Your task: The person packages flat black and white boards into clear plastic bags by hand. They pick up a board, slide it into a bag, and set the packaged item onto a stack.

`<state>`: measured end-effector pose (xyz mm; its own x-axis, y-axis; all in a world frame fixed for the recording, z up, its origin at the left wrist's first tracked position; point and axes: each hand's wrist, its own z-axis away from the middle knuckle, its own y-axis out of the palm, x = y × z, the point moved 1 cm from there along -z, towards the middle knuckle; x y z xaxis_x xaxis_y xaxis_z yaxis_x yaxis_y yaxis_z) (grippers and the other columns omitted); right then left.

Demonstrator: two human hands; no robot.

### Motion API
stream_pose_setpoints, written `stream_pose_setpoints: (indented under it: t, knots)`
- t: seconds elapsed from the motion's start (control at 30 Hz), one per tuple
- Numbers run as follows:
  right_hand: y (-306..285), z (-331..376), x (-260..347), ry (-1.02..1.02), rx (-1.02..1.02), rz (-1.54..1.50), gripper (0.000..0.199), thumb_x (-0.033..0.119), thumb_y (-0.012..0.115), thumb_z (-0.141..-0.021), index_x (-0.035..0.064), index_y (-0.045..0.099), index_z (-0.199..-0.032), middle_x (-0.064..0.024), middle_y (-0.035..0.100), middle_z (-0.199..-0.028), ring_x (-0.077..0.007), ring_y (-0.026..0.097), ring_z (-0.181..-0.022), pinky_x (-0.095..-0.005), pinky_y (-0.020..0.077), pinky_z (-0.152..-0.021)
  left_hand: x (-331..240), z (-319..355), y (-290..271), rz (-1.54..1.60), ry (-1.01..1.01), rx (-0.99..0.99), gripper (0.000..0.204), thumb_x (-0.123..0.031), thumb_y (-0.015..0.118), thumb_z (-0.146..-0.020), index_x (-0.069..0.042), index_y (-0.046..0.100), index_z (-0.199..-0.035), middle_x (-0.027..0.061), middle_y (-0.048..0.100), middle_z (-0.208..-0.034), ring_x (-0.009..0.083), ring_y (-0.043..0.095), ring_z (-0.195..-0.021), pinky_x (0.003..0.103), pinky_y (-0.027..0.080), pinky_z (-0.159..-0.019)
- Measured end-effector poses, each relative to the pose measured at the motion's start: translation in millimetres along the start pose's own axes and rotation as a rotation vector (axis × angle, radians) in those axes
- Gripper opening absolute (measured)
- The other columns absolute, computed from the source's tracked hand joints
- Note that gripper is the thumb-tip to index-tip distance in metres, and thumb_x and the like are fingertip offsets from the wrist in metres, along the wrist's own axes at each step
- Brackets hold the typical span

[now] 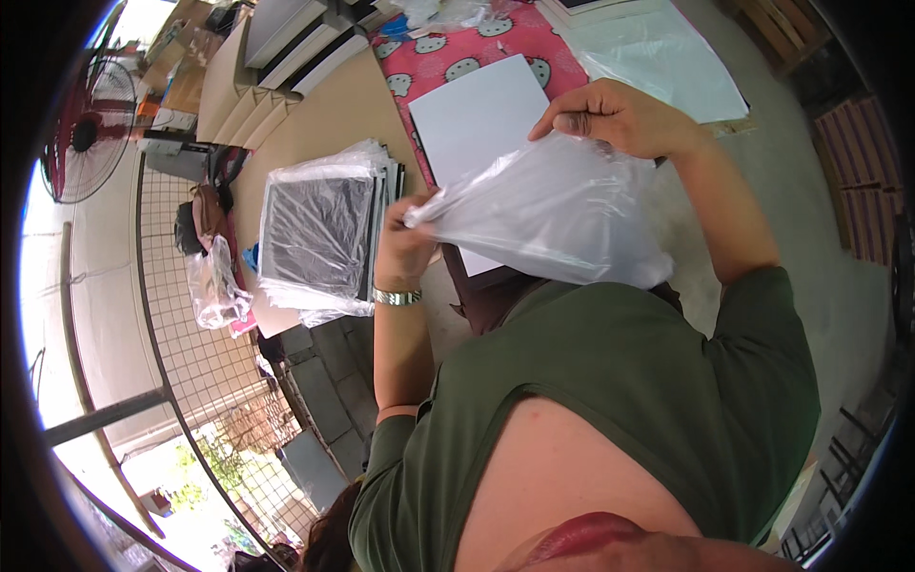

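A clear plastic bag (562, 210) is stretched between my two hands, in front of my body. My left hand (408, 238), with a metal watch band at its wrist, grips a gathered corner of the bag. My right hand (610, 116) pinches the bag's upper edge between thumb and fingers. Partly under the bag lies a flat white board (477, 114), its lower right part hidden by the plastic. To the left of my left hand stands a stack of dark flat pieces wrapped in clear plastic (319, 229).
A pink patterned cloth (562, 48) covers the table beyond the white board. Thin plastic sheets (667, 67) lie at the far right. Stacked boxes (305, 52) stand on the tan tabletop (353, 114) at the far left. A fan (88, 132) is beyond the left side.
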<state>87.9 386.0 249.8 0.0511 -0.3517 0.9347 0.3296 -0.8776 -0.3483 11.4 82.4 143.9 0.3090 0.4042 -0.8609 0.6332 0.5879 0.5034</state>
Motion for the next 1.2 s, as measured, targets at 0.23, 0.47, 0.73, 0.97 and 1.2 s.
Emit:
stream_pose_setpoints:
  t: [0.23, 0.47, 0.73, 0.97, 1.2]
  knots:
    - [58.0, -33.5, -26.2, -0.213, -0.154, -0.254, 0.03, 0.001, 0.048, -0.088, 0.0071, 0.053, -0.117, -0.0054, 0.063, -0.094, -0.0096, 0.056, -0.092, -0.0245, 0.0418, -0.084, 17.3, 7.9, 1.0, 0.437, -0.325, 0.087, 0.141, -0.092, 0.04, -0.044, 0.014, 0.016, -0.133, 0.025, 0.027, -0.138, 0.0292, 0.034, -0.125, 0.037, 0.027, -0.104]
    - [58.2, -23.4, -33.6, -0.114, -0.321, -0.242, 0.028, 0.002, 0.047, -0.088, 0.0087, 0.055, -0.115, -0.0025, 0.06, -0.084, -0.0067, 0.053, -0.078, -0.0211, 0.0418, -0.074, 42.4, 12.6, -37.0, 0.697, 0.038, -0.065, 0.092, -0.079, 0.037, -0.07, -0.007, 0.042, -0.128, 0.011, 0.05, -0.121, 0.0256, 0.045, -0.112, 0.039, 0.034, -0.097]
    - [57.0, -21.9, -43.3, 0.142, -0.303, 0.012, 0.025, 0.012, 0.052, -0.088, 0.0095, 0.056, -0.113, -0.004, 0.059, -0.079, -0.0076, 0.053, -0.074, -0.0231, 0.0417, -0.068, 53.1, 11.8, 31.6, 0.585, -0.111, -0.051, 0.104, -0.073, 0.059, -0.06, 0.004, 0.038, -0.126, 0.0164, 0.046, -0.124, 0.0266, 0.047, -0.113, 0.037, 0.038, -0.096]
    - [81.9, -32.9, -28.1, -0.387, -0.442, 0.596, 0.025, 0.021, 0.063, -0.082, 0.0055, 0.061, -0.101, -0.0057, 0.061, -0.077, -0.0141, 0.056, -0.073, -0.026, 0.0437, -0.07, 26.1, 8.1, 49.2, 0.06, -0.22, -0.362, 0.044, 0.0, 0.064, -0.074, 0.005, 0.05, -0.115, 0.0097, 0.06, -0.101, 0.0184, 0.058, -0.093, 0.03, 0.045, -0.083]
    - [74.4, -47.6, -36.9, -0.099, -0.101, -0.461, 0.01, 0.007, 0.061, -0.081, 0.0023, 0.056, -0.075, 0.0027, 0.054, -0.069, -0.004, 0.048, -0.068, -0.0205, 0.0404, -0.065, 0.6, 11.5, 48.1, -0.054, -0.008, -0.48, 0.024, 0.004, 0.06, -0.075, 0.004, 0.058, -0.099, 0.0094, 0.063, -0.09, 0.0161, 0.062, -0.078, 0.027, 0.051, -0.07]
